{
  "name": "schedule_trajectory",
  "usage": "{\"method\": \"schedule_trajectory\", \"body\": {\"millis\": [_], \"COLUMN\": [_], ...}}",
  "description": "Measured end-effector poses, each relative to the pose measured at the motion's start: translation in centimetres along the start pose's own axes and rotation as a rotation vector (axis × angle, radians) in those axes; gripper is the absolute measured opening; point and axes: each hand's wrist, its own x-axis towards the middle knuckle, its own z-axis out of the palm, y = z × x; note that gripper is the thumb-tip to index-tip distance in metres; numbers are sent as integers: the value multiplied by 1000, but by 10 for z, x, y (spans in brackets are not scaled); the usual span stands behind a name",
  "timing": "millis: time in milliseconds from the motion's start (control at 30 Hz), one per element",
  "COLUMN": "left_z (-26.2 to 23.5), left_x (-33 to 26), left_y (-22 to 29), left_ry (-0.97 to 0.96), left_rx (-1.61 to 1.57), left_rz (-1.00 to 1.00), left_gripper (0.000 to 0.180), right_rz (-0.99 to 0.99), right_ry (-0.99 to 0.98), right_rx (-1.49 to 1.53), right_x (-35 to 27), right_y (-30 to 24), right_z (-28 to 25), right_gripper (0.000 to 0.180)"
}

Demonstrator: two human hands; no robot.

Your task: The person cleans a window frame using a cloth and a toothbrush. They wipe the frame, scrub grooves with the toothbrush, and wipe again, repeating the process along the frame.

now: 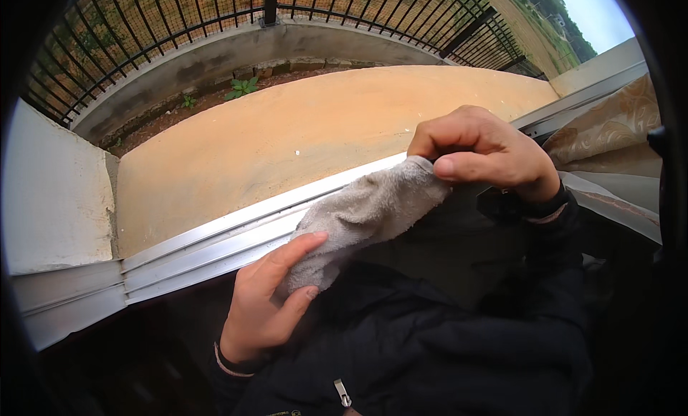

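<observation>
A grey, dirty-looking cloth (pixel 376 204) is stretched between my two hands above a white sliding-window track (pixel 208 247). My right hand (pixel 494 151) pinches its upper right end between thumb and curled fingers. At the lower left end, my left hand (pixel 269 298) has thumb and forefinger closed on the cloth's edge. The cloth hangs bunched and slanting, and it hides part of the track behind it. Whether it touches the track I cannot tell.
Beyond the track lies a tan outer ledge (pixel 322 122). A white wall end (pixel 61 194) stands at left, and a patterned curtain (pixel 609 126) hangs at right. Farther out are a low concrete wall (pixel 179 79), a black metal fence (pixel 269 7) and a green plant (pixel 241 88).
</observation>
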Motion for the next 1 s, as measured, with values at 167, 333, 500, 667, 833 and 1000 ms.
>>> {"method": "schedule_trajectory", "body": {"millis": [167, 333, 500, 667, 833, 1000], "left_z": [3, 6, 23, 73, 113, 156], "left_x": [5, 5, 28, 43, 61, 68], "left_y": [8, 14, -3, -34, -75, -101], "left_ry": [57, 172, -420, -774, -761, -777], "left_rx": [-57, -107, 102, 192, -105, -226], "left_rz": [-1, -113, -165, 5, -84, 42], "left_gripper": [58, 61, 66, 71, 91, 90], "right_rz": [1, -209, -498, -134, -31, 106], "right_ry": [-222, -94, 3, 451, 742, 1015], "right_rx": [-591, -58, 149, 762, 732, 475], "right_x": [12, -10, -53, -99, -142, -157], "right_y": [34, 49, 54, 76, 96, 117], "right_z": [37, 26, 31, 26, -18, -43], "right_gripper": [40, 33, 22, 31, 32, 26]}}
